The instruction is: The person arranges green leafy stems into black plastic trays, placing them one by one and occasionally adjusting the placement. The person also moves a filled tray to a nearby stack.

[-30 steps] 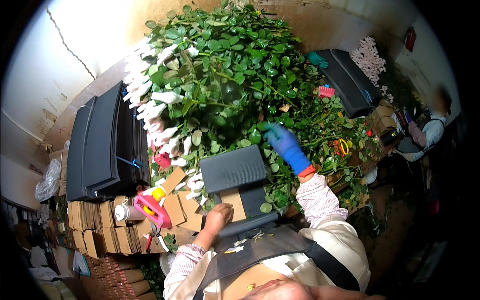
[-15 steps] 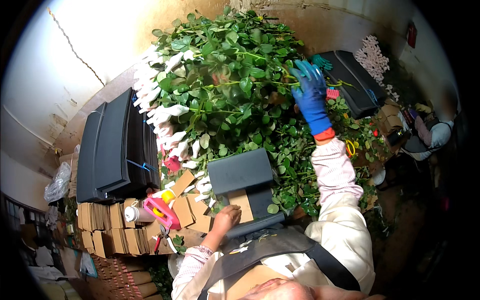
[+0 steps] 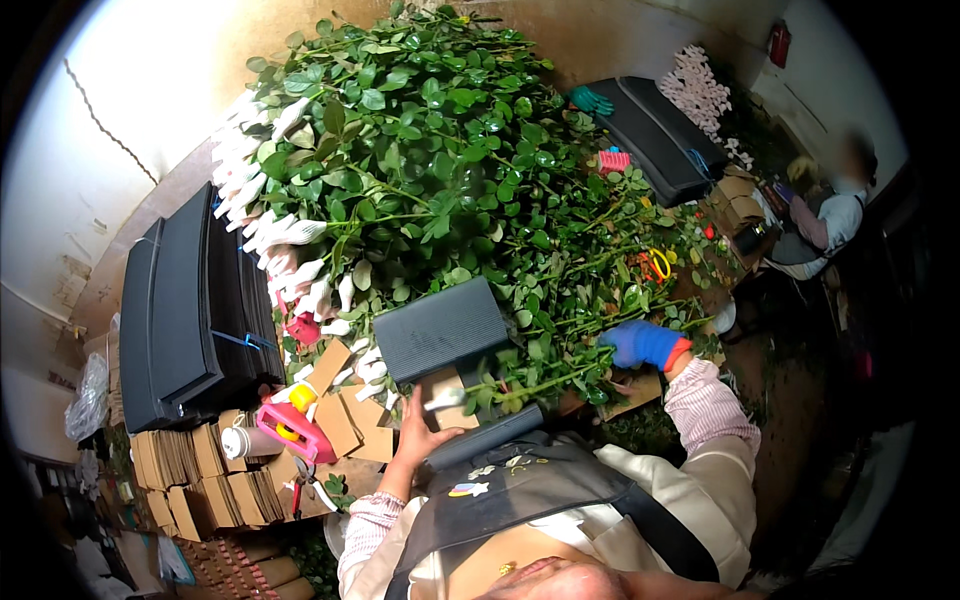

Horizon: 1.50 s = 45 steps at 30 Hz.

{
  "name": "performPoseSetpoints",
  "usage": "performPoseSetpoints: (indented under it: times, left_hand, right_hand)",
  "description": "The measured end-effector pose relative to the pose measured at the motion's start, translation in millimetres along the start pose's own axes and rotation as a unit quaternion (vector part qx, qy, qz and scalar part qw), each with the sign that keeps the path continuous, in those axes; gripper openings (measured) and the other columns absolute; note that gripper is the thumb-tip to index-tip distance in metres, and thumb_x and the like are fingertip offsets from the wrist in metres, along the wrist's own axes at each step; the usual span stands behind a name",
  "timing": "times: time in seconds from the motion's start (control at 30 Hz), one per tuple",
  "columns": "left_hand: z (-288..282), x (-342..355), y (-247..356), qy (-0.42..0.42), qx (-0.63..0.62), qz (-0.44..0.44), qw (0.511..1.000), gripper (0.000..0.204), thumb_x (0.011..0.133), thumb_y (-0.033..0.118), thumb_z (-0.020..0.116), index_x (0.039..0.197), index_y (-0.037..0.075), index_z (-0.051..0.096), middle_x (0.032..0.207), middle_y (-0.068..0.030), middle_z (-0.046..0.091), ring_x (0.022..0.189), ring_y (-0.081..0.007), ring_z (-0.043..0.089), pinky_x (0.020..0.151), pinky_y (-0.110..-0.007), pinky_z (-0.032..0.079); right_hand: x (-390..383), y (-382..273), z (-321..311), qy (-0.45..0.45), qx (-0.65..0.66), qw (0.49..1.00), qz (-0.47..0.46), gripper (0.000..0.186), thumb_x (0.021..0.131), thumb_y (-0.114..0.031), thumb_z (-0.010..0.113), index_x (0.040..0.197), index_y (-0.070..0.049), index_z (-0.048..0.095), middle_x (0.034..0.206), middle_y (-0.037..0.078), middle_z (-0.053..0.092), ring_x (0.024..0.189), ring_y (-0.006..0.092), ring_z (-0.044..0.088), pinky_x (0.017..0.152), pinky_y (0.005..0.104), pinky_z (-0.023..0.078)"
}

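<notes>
In the head view, a pale star motif [image 3: 468, 490] is displayed on the dark apron [image 3: 590, 480], while the red marks on the brown packs [image 3: 240, 563] at the lower left are too small to be read.

Out to the side now goes the right arm, clad in a striped cuff [image 3: 708, 395], with the wrist circled by the red band of a glove. By the right hand [image 3: 645, 345], gloved in blue, the far end of a rose [image 3: 545, 378] is gripped, the fingers drawn in around the stem; how tightly it is squeezed cannot be told. The rose is stretched leftward from the glove, and its white-sleeved head [image 3: 445, 399] is seen over a brown card [image 3: 440, 380]; whether the two are touching cannot be made out.

At the card's left edge, the bare left hand [image 3: 420, 435] is placed, its forearm angled up from below; the thumb is spread wide from the fingers. Just beyond the card, a ribbed dark sheet [image 3: 440, 330] is set, and on the near side a dark roll [image 3: 485, 440] is lined up against the apron.

Further out, the table is covered by a great heap of leafy stems [image 3: 430, 170], edged at the left by white-sleeved buds [image 3: 285, 235]. Nearer, a pink tape holder [image 3: 318, 445] is stood beside a pale bottle [image 3: 250, 442].
</notes>
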<state>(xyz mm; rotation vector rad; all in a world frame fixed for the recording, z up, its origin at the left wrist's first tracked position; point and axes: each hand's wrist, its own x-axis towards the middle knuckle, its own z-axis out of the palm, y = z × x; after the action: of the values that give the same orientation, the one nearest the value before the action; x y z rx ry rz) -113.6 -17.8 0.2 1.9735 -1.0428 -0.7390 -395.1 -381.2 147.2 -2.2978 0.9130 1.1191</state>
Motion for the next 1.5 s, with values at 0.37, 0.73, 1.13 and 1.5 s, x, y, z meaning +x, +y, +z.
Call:
performPoseSetpoints:
  times: [0.37,0.73,1.13,1.5]
  left_hand:
    - [-16,8,8,-0.107,0.092,0.132,0.981,0.039,0.072,0.024,0.084,0.109,0.017,0.074,0.126,-0.0092,0.06,0.137,-0.0423,0.036,0.113,-0.053,0.032]
    - [-15,19,32,-0.151,0.152,0.107,0.971,0.039,0.079,0.036,0.079,0.112,0.015,0.07,0.124,-0.0108,0.054,0.132,-0.0444,0.034,0.11,-0.052,0.035]
    - [-10,17,25,-0.144,0.135,0.115,0.973,0.03,0.08,0.032,0.08,0.106,0.017,0.075,0.122,-0.0128,0.051,0.129,-0.041,0.035,0.111,-0.051,0.032]
    - [-15,16,28,-0.147,0.141,0.094,0.975,0.03,0.08,0.033,0.08,0.106,0.02,0.075,0.129,-0.0145,0.052,0.135,-0.0459,0.03,0.113,-0.054,0.032]
  right_hand:
    - [31,-53,-75,0.273,-0.124,0.95,-0.089,0.035,0.084,-0.031,0.068,0.115,-0.015,0.065,0.104,0.014,0.071,0.097,0.0333,0.069,0.087,0.0461,0.053]
    - [140,-179,-182,0.619,-0.021,0.769,-0.156,0.049,0.077,-0.014,0.07,0.125,-0.015,0.063,0.123,0.013,0.059,0.119,0.0328,0.055,0.103,0.0434,0.045]
    - [0,-117,-240,0.768,-0.077,0.574,-0.275,0.043,0.074,0.003,0.059,0.111,-0.017,0.068,0.12,0.002,0.064,0.097,0.0262,0.065,0.082,0.0402,0.054]
    - [-17,-146,-243,0.775,-0.138,0.581,-0.209,0.034,0.083,-0.006,0.061,0.113,-0.022,0.068,0.12,0.003,0.061,0.09,0.0216,0.063,0.079,0.0402,0.05]
